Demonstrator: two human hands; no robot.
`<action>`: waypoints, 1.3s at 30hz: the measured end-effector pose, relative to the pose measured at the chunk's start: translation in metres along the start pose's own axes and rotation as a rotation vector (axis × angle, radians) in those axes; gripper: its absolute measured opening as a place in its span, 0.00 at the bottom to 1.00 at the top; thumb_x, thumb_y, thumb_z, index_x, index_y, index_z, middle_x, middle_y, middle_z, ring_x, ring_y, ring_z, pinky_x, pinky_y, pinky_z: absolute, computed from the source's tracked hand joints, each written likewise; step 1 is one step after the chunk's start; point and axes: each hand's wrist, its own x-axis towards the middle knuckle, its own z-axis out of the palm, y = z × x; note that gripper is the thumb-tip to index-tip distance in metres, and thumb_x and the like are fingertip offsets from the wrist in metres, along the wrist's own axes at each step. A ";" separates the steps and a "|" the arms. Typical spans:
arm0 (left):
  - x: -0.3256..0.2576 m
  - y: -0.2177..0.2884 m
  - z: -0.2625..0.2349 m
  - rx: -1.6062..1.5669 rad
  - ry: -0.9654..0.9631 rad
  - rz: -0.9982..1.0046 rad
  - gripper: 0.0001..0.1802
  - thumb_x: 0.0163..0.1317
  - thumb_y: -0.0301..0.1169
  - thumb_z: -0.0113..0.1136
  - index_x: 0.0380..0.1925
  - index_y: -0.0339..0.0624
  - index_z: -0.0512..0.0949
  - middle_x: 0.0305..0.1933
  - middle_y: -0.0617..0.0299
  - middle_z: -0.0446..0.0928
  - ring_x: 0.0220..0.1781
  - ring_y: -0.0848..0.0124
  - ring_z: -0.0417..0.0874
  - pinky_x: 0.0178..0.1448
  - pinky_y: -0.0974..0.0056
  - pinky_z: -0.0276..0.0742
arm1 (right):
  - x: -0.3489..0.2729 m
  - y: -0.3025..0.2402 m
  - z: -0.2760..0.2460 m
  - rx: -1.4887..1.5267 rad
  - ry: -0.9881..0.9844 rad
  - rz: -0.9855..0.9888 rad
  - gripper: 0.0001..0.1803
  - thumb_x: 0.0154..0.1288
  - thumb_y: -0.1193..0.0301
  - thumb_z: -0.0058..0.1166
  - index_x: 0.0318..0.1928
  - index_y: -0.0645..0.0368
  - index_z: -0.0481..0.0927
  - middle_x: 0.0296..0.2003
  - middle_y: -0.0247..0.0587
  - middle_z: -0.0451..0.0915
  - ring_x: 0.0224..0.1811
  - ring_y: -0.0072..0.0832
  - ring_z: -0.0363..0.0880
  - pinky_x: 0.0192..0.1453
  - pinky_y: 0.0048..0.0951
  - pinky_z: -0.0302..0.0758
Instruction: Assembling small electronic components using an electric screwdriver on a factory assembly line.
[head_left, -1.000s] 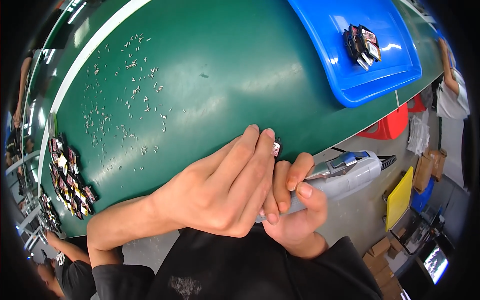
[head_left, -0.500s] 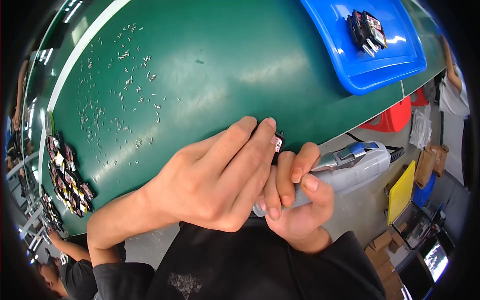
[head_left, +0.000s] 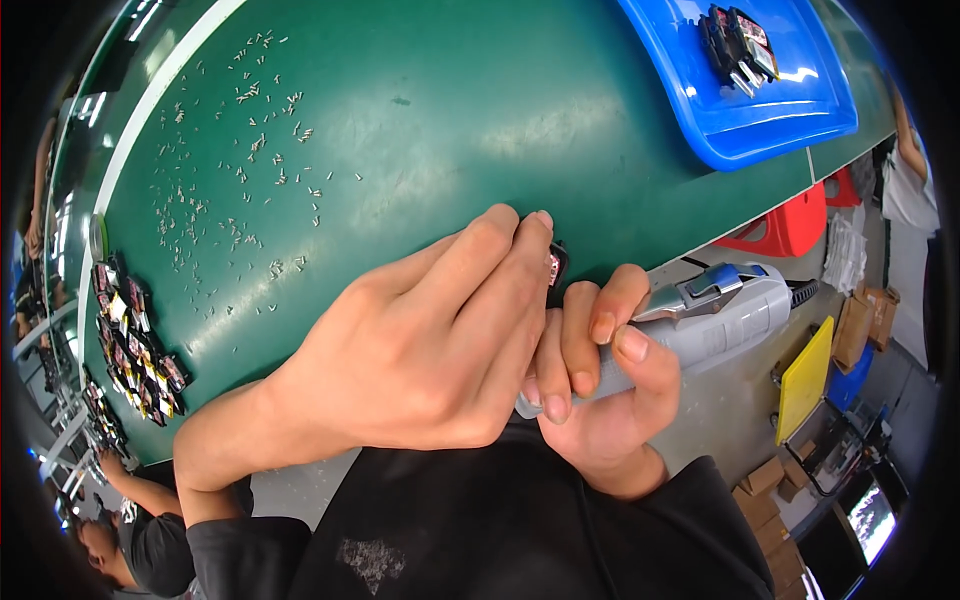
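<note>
My left hand [head_left: 420,345] is closed, palm down, over a small black part with a printed label [head_left: 557,266], just above the green table's near edge. Only one end of that part shows past the fingertips; the rest is hidden. Grey and thick, a corded electric screwdriver [head_left: 735,318] with a metal lever on its side lies across my right hand [head_left: 610,420], whose fingers curl around it. The screwdriver's tip end is hidden by my hands, which touch or nearly touch each other.
Small metal screws [head_left: 255,145] lie scattered over the green table [head_left: 420,150]. A pile of similar black parts [head_left: 135,350] sits at the left edge. A blue tray [head_left: 720,150] holds a few more at the far right. Beyond the edge stands a red stool [head_left: 790,225]. Another person [head_left: 155,530] works at lower left.
Both hands, with the black part and the screwdriver, sit slightly higher in the view. The tray and screws have shifted slightly upward in the picture. Both grips look the same.
</note>
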 end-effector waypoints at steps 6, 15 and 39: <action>-0.004 0.002 -0.007 -0.065 -0.116 -0.052 0.21 0.39 0.22 0.63 0.37 0.19 0.78 0.47 0.39 0.78 0.45 0.51 0.81 0.37 0.61 0.84 | 0.010 -0.037 0.007 -0.081 -0.056 0.069 0.06 0.65 0.69 0.43 0.34 0.56 0.64 0.19 0.33 0.63 0.14 0.23 0.64 0.24 0.29 0.69; -0.009 0.006 -0.005 0.081 -0.100 0.031 0.22 0.36 0.18 0.59 0.36 0.18 0.79 0.48 0.39 0.78 0.47 0.51 0.82 0.44 0.61 0.85 | 0.038 -0.082 0.030 -0.239 -0.214 -0.279 0.07 0.63 0.70 0.49 0.35 0.58 0.66 0.18 0.33 0.64 0.15 0.23 0.65 0.26 0.26 0.66; -0.011 0.005 -0.002 0.011 -0.033 0.004 0.21 0.28 0.19 0.57 0.29 0.18 0.79 0.43 0.37 0.79 0.44 0.51 0.83 0.43 0.61 0.85 | 0.064 -0.079 0.028 -0.542 -0.406 -0.160 0.07 0.66 0.66 0.46 0.33 0.53 0.65 0.20 0.31 0.66 0.15 0.18 0.64 0.29 0.23 0.67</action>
